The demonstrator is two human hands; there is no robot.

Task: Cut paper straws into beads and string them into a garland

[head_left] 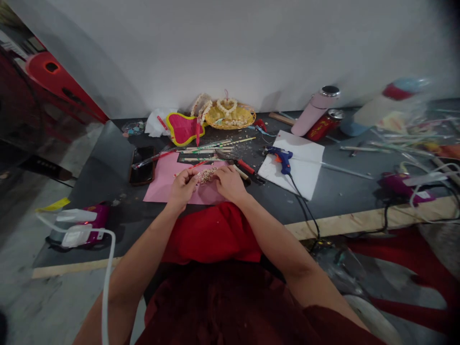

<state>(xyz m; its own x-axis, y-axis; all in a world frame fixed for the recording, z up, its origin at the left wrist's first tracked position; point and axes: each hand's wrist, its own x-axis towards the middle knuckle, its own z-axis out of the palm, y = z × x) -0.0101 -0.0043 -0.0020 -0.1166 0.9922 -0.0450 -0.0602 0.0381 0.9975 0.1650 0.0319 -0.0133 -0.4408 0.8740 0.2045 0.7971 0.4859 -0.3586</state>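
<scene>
Beaded piece [206, 176], a small cluster of pale bits, sits between the two hands over the pink sheet [158, 186]; whether it touches the paper cannot be told. Risk, judged: uneven pull from the two sides could twist the cluster or work bits loose, if the joins are weak; a slipped fingertip could drop it onto the sheet. Grip: left hand [182, 188] nearly closed, thumb and index pinched on the near-left end; right hand [230, 183] curled over the opposite end, fingers bent and gripping, thumb mostly hidden, so its exact contact is unclear. Just beyond the right hand: red-handled tool [246, 166], close enough to be knocked by a wide wrist movement. Further right, blue glue gun [284, 159] on a white board [307, 146], its cord running off the table edge; a snag there could drag it. Left of the sheet, dark phone [139, 177]; behind, yellow basket [219, 123].
</scene>
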